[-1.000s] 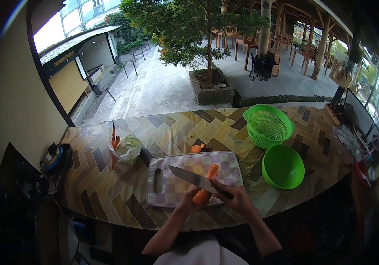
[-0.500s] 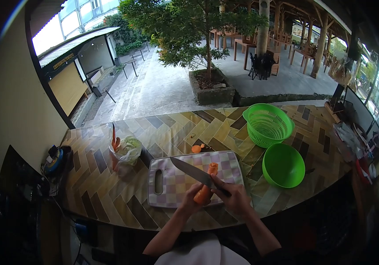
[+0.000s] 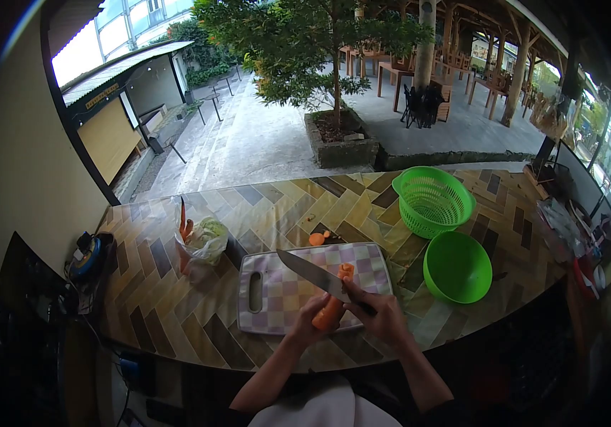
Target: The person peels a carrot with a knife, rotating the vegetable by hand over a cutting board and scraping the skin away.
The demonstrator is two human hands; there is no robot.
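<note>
At the grip, two bare hands are being shown: the left hand (image 3: 309, 320) and the right hand (image 3: 384, 317). Back from the grip, toward the body, the forearms (image 3: 270, 376) are being left uncovered up to the sleeves. Farther behind the grip, on either side, dark sleeves (image 3: 453, 410) are being worn, their outlines being partly swallowed by shadow. Between them, straight behind the grip, a plain, off-white garment (image 3: 312, 409) is being worn over the front of the body. A line, fold or seam being impossible to tell, is being traced down its right half.
</note>
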